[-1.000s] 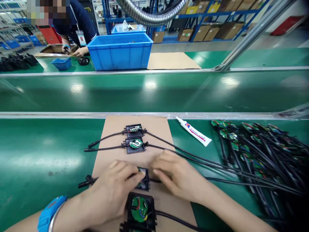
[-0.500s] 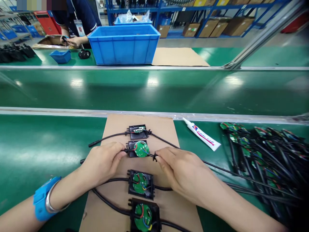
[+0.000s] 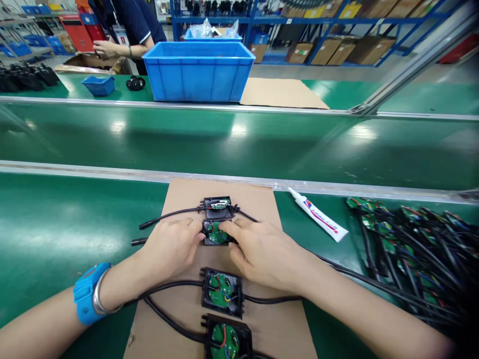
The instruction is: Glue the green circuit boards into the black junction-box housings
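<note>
Across the wide, smooth green worktable point(image 3: 75, 209) lies a long brown cardboard sheet point(image 3: 277, 324), and off to its right sprawls a tangled heap of black cables with green boards point(image 3: 411, 254)! In come two bare hands over the sheet: the right hand point(image 3: 265, 254) has index finger and thumb parted, the left hand point(image 3: 170, 249) is bunched narrow, and whether it grips anything I cannot tell. A white squeeze tube with red-and-blue print point(image 3: 318, 215) rests near the heap. Between the hands sits an open rectangular black plastic case point(image 3: 208, 241), second-farthest of four in line, and inside, under the right index fingertip, a round green circuit board point(image 3: 216, 234)
</note>
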`<state>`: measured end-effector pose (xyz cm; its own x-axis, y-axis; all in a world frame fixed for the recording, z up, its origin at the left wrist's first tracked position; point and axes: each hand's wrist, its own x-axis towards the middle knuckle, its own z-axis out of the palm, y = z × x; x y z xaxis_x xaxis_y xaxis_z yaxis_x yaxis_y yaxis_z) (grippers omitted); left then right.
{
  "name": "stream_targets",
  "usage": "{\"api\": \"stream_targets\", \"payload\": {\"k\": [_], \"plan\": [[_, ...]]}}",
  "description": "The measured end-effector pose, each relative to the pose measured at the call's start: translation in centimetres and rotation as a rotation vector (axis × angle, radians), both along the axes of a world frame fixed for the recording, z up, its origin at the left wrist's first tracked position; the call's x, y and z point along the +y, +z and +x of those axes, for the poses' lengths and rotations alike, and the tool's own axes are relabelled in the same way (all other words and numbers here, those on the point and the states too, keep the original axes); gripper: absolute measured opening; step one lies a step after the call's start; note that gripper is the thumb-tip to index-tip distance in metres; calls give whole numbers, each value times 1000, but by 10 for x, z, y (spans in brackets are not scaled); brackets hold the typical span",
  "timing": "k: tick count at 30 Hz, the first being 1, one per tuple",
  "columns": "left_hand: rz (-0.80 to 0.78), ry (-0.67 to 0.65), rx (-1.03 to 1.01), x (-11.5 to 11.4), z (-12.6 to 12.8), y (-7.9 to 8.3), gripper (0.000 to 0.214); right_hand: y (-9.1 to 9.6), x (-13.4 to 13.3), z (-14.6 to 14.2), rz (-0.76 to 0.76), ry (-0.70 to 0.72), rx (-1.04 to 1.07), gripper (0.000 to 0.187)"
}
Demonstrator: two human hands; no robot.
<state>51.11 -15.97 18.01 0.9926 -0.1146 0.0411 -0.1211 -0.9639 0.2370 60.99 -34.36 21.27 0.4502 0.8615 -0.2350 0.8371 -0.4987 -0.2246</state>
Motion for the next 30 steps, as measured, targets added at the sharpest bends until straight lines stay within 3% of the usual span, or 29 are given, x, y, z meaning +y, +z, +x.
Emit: {"api": "stream_targets", "payload": {"k": [7,15,22,26,30], "plan": [[-196,-24,-74,9,4,-4,15,-14,0,2,60,59,23,33],[-311,-41,147,2,-10,5,25,-16,-18,-30,102,44,38,32],[-50,-61,186,-10,-16,-1,36,-21,-21,-35,174,51,12,31],[247,-238,183,-12,-14,-11,31,-22,-20,-34,150,58,19,28],[385,-334,146,-17,-8,-8,27,-23,-20,-36,158,57,-1,24]]}}
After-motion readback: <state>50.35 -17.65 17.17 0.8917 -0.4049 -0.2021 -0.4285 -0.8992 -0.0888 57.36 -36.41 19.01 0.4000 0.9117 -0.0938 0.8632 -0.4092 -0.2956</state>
